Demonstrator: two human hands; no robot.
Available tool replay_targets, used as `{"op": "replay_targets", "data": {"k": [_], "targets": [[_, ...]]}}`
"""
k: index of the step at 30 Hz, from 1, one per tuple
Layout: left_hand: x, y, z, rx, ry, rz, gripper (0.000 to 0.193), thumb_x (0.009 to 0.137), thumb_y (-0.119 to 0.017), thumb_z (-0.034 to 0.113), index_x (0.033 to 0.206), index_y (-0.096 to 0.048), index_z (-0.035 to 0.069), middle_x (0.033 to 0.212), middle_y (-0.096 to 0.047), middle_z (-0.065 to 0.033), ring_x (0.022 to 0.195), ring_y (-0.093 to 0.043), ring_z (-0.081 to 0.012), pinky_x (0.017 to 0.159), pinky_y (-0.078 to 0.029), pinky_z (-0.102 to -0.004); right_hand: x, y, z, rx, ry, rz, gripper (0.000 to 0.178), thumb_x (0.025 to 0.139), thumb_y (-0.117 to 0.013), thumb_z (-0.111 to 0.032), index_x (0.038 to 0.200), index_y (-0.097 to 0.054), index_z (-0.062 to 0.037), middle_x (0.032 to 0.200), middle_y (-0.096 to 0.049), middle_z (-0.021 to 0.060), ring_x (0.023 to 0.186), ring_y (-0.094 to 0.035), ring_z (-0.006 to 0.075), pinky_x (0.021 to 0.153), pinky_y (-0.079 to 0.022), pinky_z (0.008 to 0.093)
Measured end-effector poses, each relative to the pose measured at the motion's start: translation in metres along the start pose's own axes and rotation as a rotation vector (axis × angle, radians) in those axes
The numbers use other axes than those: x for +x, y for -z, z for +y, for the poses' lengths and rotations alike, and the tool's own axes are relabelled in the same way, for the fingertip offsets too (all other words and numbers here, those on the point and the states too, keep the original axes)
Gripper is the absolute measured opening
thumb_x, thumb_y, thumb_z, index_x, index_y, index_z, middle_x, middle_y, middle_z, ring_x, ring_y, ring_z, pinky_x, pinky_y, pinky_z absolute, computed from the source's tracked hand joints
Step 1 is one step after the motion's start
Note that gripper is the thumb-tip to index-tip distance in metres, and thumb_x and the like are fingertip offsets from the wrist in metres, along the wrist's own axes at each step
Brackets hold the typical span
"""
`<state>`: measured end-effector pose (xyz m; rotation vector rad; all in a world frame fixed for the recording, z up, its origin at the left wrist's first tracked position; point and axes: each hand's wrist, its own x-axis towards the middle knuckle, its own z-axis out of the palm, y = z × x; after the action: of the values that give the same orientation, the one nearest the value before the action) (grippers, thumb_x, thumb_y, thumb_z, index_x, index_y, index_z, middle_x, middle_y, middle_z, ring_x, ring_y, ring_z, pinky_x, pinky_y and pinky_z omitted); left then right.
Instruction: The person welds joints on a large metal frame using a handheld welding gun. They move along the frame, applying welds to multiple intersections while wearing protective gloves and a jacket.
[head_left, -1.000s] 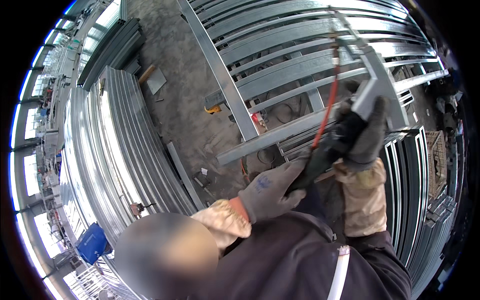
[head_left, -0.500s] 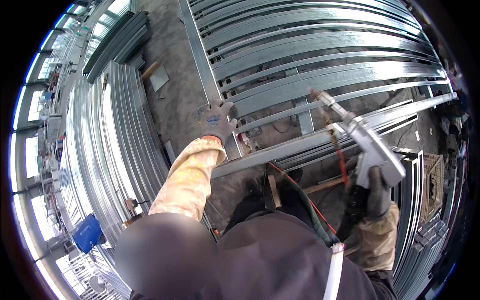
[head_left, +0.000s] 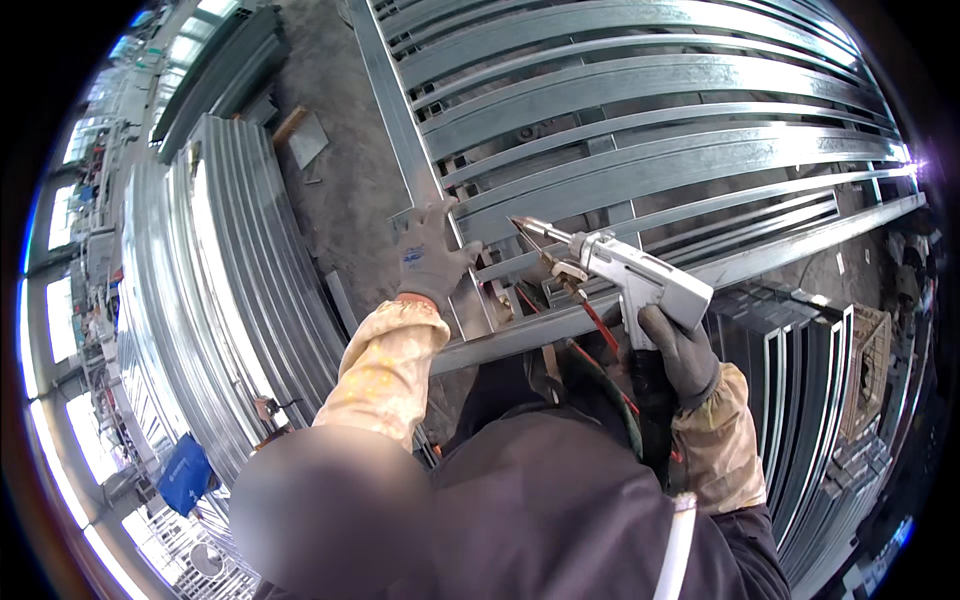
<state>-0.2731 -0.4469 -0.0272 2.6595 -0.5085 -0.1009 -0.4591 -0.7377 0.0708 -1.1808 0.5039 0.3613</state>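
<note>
My left hand [head_left: 432,258], in a grey work glove, lies with spread fingers on the end bar [head_left: 385,125] of a metal frame, near its front corner. In my right hand [head_left: 683,357], also gloved, is a silver pistol-shaped welding gun [head_left: 650,285], gripped by its dark handle. Its pointed copper-coloured nozzle faces left toward my left hand, apart from the frame. A thin wire guide [head_left: 565,272] runs below the barrel, and a red hose [head_left: 598,322] drops from it. The frame's front rail [head_left: 535,327] passes beneath the gun.
Long parallel bars [head_left: 640,90] of the frame stretch away to the right. Stacked metal profiles [head_left: 250,250] lie on the left, with a blue object [head_left: 186,473] beside them. More profiles [head_left: 780,350] and a crate [head_left: 868,350] stand at right. A bright spark [head_left: 917,168] shows far right.
My right hand has brought the welding gun leftward, its nozzle now closer to my left hand and lying more level. My left hand stays on the end bar.
</note>
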Motion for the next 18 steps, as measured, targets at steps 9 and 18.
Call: {"op": "replay_targets", "data": {"k": [9,18], "targets": [[-0.023,-0.023,-0.036,-0.847,0.457,0.152,0.054,0.088,-0.069,0.005,0.138,-0.05,-0.003,0.124,-0.058,-0.0131,0.106,-0.061,-0.0167,0.09,-0.054,-0.0314,0.058,-0.063,0.008,-0.002,-0.1,0.061,0.037,0.104,-0.056,-0.018,0.134,-0.053,0.0021,0.095,-0.067,0.01,0.07,-0.066,0.0168,0.06,-0.055,0.0299],[-0.017,-0.018,-0.048,-0.771,0.487,0.03,0.06,0.088,-0.073,0.005,0.14,-0.047,-0.005,0.124,-0.057,-0.0135,0.105,-0.062,-0.0173,0.091,-0.053,-0.0305,0.087,-0.069,0.015,-0.073,-0.08,0.034,0.039,0.103,-0.057,-0.013,0.139,-0.052,0.0003,0.106,-0.066,0.0064,0.084,-0.063,0.0129,0.073,-0.054,0.0284]]}}
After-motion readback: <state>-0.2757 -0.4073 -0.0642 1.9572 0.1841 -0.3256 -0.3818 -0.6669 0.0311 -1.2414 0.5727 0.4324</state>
